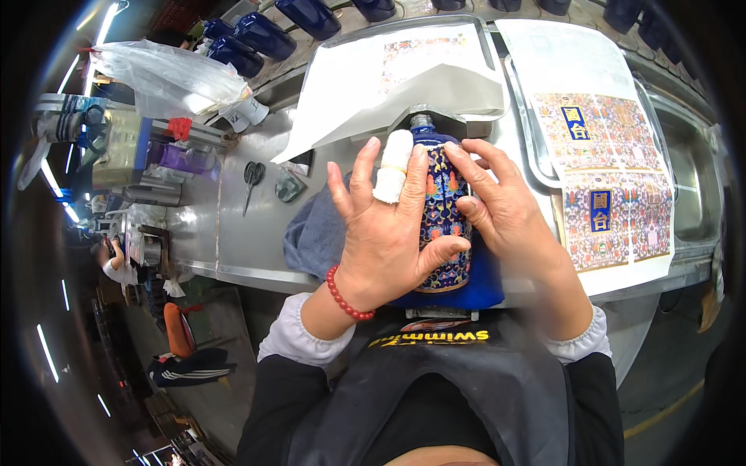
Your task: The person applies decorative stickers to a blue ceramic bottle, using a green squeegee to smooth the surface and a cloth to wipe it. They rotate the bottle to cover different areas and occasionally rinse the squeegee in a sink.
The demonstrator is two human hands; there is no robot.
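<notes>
A dark blue bottle point(447, 221) with a colourful floral pattern lies before me, its neck pointing away. My left hand point(381, 221) lies along the bottle's left side, fingers spread and thumb across the pattern. One of its fingers is wrapped in a white bandage point(394, 167), and a red bead bracelet point(342, 295) circles the wrist. From the right, my right hand point(505, 194) touches the upper right of the bottle with index fingertip and thumb apart. Its other fingers are partly hidden. Blue cloth point(489, 283) shows under the bottle.
Patterned decal sheets point(614, 179) lie at right beside a steel sink point(695, 171). Behind the bottle, a tray point(486, 39) bears white paper point(350, 70). Scissors point(251, 179) and a grey-blue towel point(315, 233) lie at left. Several dark blue bottles point(264, 35) line the back.
</notes>
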